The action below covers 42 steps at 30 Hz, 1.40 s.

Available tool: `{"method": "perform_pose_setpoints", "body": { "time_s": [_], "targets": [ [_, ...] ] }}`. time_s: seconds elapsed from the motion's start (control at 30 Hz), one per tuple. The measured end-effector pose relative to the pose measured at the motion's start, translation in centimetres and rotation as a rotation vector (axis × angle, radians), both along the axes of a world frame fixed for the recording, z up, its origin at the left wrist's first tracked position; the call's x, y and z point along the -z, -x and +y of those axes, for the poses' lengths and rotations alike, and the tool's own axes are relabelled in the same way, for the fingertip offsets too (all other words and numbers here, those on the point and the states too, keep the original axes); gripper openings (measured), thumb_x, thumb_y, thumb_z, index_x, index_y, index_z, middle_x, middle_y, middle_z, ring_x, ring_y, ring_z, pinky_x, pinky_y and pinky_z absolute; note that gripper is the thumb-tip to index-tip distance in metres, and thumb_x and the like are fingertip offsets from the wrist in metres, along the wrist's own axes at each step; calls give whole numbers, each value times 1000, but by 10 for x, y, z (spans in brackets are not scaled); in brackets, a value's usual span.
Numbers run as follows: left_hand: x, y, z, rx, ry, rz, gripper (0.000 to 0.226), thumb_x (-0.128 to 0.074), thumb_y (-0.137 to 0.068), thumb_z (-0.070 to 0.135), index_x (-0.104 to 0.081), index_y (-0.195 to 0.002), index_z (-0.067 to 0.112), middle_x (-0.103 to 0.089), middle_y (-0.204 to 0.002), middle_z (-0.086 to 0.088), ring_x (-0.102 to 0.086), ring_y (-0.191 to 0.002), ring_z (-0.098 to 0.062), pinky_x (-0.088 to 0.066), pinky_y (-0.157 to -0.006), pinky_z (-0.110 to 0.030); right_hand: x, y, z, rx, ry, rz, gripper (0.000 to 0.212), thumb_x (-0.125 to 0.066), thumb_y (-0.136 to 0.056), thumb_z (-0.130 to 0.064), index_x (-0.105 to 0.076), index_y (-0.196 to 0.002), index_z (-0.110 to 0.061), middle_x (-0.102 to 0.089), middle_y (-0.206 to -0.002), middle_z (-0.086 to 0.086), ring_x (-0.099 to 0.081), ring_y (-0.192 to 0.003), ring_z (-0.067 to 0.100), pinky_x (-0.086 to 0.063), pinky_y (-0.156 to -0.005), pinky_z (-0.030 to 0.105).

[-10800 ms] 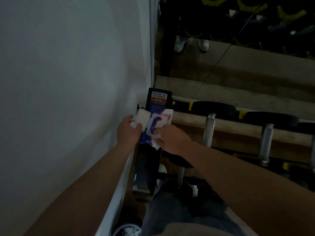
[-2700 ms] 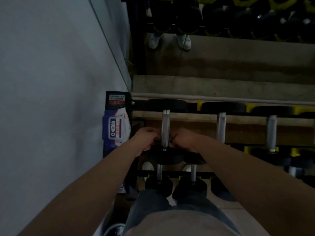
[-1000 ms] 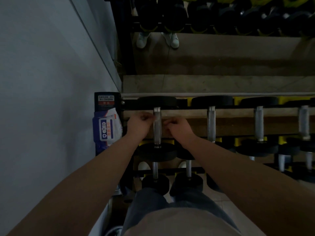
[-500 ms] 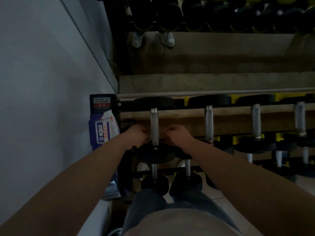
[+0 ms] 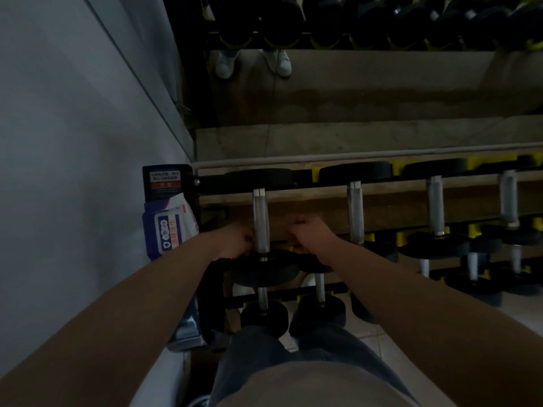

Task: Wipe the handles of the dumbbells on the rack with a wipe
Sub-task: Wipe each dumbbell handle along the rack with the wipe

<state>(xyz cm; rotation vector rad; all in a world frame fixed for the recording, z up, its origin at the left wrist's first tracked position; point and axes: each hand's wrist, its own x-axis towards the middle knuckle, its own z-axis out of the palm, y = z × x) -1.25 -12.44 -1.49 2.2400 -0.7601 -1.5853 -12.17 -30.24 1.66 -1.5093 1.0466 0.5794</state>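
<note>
The leftmost dumbbell's metal handle (image 5: 261,218) lies on the top tier of the black rack (image 5: 211,182), pointing away from me. My left hand (image 5: 235,240) and my right hand (image 5: 310,237) are closed into fists on either side of the handle's near end, just above the near black weight head (image 5: 263,270). The wipe is hidden in the fists and behind the handle in the dim light. The upper part of the handle is bare.
A blue and white wipe pack (image 5: 169,227) stands wedged at the rack's left end against the wall (image 5: 73,142). More dumbbells (image 5: 355,212) line the rack to the right, and smaller ones (image 5: 263,315) sit on the lower tier. A mirror (image 5: 382,83) rises behind.
Over the last second both fists have slid along the leftmost handle from its far half down to its near end. Earlier, the wipe came out of the pack.
</note>
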Motion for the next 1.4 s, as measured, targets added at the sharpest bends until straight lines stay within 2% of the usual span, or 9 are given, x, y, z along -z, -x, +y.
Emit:
{"method": "perform_pose_setpoints", "body": {
  "time_s": [0.23,0.33,0.43,0.57,0.73,0.83,0.93,1.13,1.4],
  "targets": [
    [-13,-19,-25,-1161,339,504,35,-35,-98,-13,-61,-90,9,-56,-76,-5,-47,-55,-9,-35,-44,-15,3,0,-3,36,-33,29,12,-54,-101,-16,-62,-111,-16,-66,-101,9,-65,-91,22,-58,-83,37],
    [-12,-17,-25,-975,337,399,30,-37,-98,-11,-62,-98,5,-58,-82,-15,-53,-53,-24,-44,-45,-30,3,1,-4,27,-24,18,9,-55,-101,-18,-62,-96,-22,-67,-100,9,-64,-88,21,-58,-84,38],
    [-5,-7,-9,-544,225,306,23,-56,-93,-5,-67,-109,7,-69,-110,-16,-69,-94,-28,-57,-87,-38,2,3,-3,13,-18,18,8,-56,-101,-23,-63,-97,-24,-69,-106,10,-65,-88,20,-58,-88,41],
    [3,-4,0,-99,-31,98,11,-57,-95,3,-65,-102,8,-68,-97,-11,-62,-80,-18,-51,-70,-25,-1,7,-4,24,-31,44,10,-55,-102,-20,-63,-106,-16,-68,-105,11,-63,-88,20,-57,-86,37],
    [-16,-2,-11,-764,166,356,31,-43,-96,-12,-62,-112,5,-62,-79,-10,-55,-50,-7,-56,-63,-27,-4,11,-2,-19,-14,67,21,-53,-103,-22,-62,-121,-16,-69,-114,10,-64,-88,18,-54,-75,31],
    [-20,-9,-24,-1185,358,418,37,-35,-98,-12,-57,-127,-3,-53,-71,-6,-44,-48,-7,-33,-39,-16,-8,10,-1,-27,4,40,14,-51,-103,-20,-62,-111,-18,-70,-111,10,-63,-86,18,-54,-72,30],
    [-23,-2,-22,-1104,337,308,27,-40,-100,-5,-64,-110,0,-54,-71,-5,-48,-53,-10,-37,-42,-17,-9,10,2,-48,10,14,17,-50,-102,-17,-63,-112,-18,-70,-105,10,-62,-82,19,-48,-64,29],
    [-21,13,3,-120,-41,-4,20,-57,-98,14,-70,-82,15,-64,-83,-2,-62,-79,-18,-45,-66,-24,-9,10,9,-177,81,-41,16,-53,-100,-21,-68,-107,-22,-70,-99,4,-61,-74,14,-45,-57,25],
    [-36,16,13,-900,244,296,19,-80,-84,20,-76,-100,11,-73,-101,-11,-67,-89,-22,-50,-73,-24,-16,-3,20,-330,193,-278,16,-70,-92,-36,-72,-106,-30,-73,-96,-10,-69,-88,7,-59,-82,33]
  ]
}}
